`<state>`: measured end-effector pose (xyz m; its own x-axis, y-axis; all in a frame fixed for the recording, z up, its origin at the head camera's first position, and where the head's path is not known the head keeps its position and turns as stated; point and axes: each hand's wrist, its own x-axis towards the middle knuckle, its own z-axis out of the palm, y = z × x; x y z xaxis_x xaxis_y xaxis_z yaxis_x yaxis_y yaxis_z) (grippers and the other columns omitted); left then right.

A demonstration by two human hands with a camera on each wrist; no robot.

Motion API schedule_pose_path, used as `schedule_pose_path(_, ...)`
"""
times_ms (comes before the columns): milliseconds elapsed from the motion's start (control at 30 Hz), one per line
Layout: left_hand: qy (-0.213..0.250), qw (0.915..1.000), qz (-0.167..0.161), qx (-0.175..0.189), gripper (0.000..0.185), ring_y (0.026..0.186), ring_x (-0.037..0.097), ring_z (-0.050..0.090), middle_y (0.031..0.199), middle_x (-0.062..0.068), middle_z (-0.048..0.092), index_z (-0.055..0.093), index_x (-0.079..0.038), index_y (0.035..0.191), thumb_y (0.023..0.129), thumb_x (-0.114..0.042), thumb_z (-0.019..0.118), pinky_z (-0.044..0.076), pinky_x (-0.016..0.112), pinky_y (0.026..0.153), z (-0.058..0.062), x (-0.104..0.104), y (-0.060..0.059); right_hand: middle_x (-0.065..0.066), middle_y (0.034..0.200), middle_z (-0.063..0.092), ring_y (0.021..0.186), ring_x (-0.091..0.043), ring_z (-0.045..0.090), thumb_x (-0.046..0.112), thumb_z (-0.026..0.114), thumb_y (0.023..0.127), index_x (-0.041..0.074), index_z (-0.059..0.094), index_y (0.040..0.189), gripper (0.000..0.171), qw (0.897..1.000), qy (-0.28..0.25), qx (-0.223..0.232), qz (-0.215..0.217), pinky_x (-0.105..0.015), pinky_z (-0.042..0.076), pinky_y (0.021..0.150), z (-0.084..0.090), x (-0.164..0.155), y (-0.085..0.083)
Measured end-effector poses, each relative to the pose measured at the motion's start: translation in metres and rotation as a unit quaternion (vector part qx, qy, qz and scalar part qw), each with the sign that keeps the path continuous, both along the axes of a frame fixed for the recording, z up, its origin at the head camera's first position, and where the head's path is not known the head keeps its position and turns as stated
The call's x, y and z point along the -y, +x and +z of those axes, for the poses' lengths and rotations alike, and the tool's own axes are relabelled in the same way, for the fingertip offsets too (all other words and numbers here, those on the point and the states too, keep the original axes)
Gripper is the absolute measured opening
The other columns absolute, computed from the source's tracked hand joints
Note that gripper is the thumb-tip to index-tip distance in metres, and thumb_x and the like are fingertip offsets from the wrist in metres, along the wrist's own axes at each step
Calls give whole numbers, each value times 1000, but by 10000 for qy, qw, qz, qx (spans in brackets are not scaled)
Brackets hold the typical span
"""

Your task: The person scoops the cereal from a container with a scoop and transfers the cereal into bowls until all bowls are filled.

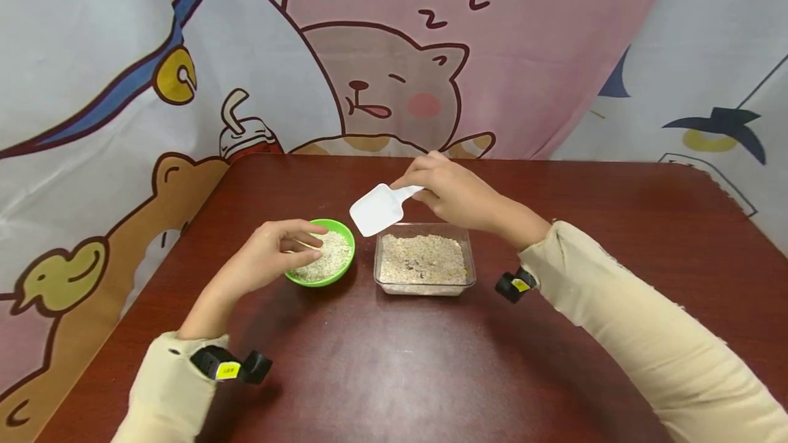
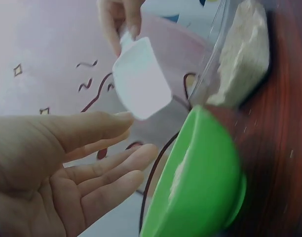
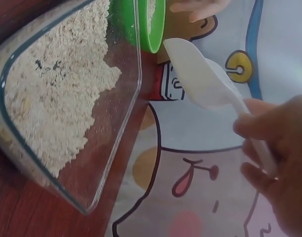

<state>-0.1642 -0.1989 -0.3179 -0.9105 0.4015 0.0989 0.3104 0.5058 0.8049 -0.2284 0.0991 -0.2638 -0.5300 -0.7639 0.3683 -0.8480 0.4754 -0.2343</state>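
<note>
My right hand (image 1: pixel 452 190) pinches the handle of a white plastic scoop (image 1: pixel 377 210), held in the air above the back left of a clear rectangular container (image 1: pixel 425 288). Pale flakes like oats (image 1: pixel 425 258), with a few dark bits, fill much of that container. To its left a green bowl (image 1: pixel 349 262) holds more pale flakes (image 1: pixel 332 255). My left hand (image 1: pixel 273 251) hovers over the bowl's left side, its fingers loosely extended and holding nothing. In the left wrist view the bowl (image 2: pixel 210 177) stands beyond those fingers. No flakes can be made out in the scoop (image 3: pixel 200 81).
The dark red-brown table (image 1: pixel 394 374) carries the bowl and the container side by side, with a few crumbs near them. A cartoon-printed cloth (image 1: pixel 523 53) hangs behind the table and along its left side. Black cameras (image 1: pixel 230 364) are strapped to both wrists.
</note>
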Motion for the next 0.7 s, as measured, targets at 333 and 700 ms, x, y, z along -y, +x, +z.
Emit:
schedule_pose_path(333, 136, 9997, -204, -65, 31, 85, 23, 65, 99, 17, 65, 64, -1, 111, 81, -6, 68, 51, 35, 75, -10, -47, -8, -7, 96, 61, 94, -24, 49, -6, 62, 82, 4, 68, 107, 28, 9996, 73, 117, -231, -37, 37, 82, 1, -20, 0)
schedule_pose_path(700, 113, 9990, -371, 214, 37, 97, 30, 60, 112, 21, 60, 58, 5, 117, 82, -3, 66, 49, 37, 82, -18, -75, -10, -6, 93, 62, 89, -22, 49, -9, 62, 79, 4, 69, 105, 29, 9991, 225, 230, -288, -36, 39, 78, -11, -45, 1)
